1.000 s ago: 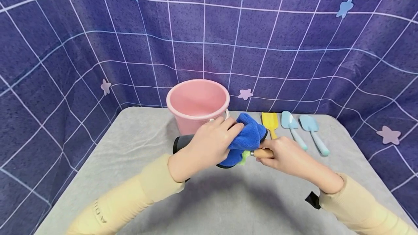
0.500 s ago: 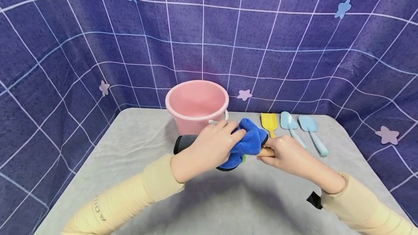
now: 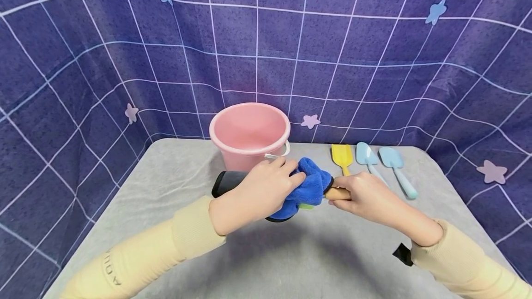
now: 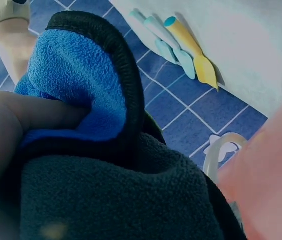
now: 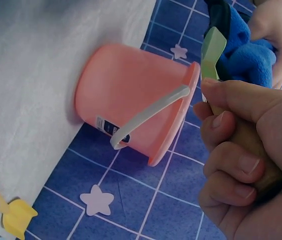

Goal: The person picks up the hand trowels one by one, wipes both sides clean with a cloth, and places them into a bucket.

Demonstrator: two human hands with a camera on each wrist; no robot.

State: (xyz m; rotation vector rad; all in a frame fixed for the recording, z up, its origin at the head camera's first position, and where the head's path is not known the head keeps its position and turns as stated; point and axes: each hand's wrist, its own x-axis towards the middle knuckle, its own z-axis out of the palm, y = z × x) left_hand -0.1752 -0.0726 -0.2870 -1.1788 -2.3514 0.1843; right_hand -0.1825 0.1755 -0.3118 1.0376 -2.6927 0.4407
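My left hand (image 3: 266,188) grips a plush cloth (image 3: 311,186), bright blue on one side, dark grey on the other, with black edging. The cloth is bunched around the green blade of a small trowel (image 3: 337,194). My right hand (image 3: 367,195) holds this trowel by its wooden handle, fingers curled round it in the right wrist view. There the green blade (image 5: 214,47) shows beside the blue folds. In the left wrist view, my thumb presses into the blue side while the grey side (image 4: 96,195) hangs in front. Cloth covers most of the blade in the head view.
A pink bucket (image 3: 224,144) with a white handle stands behind my left hand. At the back right of the grey-covered table (image 3: 174,188) lie a yellow shovel (image 3: 342,155) and two light blue shovels (image 3: 366,155). A dark blue starry curtain (image 3: 257,36) hangs behind.
My left hand and the cloth first shift slightly right, hiding most of the green blade, then slide back left along the trowel. My right hand stays nearly still on the handle.
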